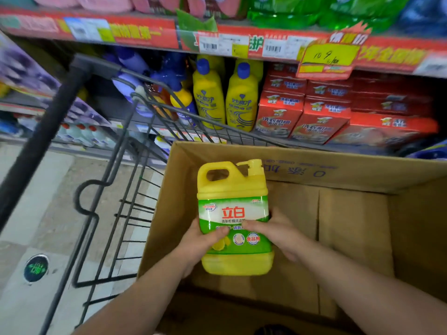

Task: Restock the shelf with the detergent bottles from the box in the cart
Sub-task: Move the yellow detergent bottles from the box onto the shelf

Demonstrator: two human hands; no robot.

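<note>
Both left hand [203, 240] and right hand [273, 230] clasp the yellow, green-labelled plastic detergent jug [233, 213] above the brown cardboard box [338, 170]; advise lifting upright, grip kept low.

Bottle [233, 204] over the box [362, 170] in cart [125, 189], shelf [242, 44] behind

So from my end there's one detergent bottle [233, 204]: a yellow jug with a moulded handle and yellow cap up top, and a green and white label with red characters. It's cap-end away from me, above the inside of the box [338, 172], with my left hand [200, 240] and right hand [273, 230] gripping its lower half from either side. The box is plain brown cardboard, flaps open, sitting in the dark wire cart [135, 189]. The shelf [145, 35] with the red price strip is right behind the cart.
</note>
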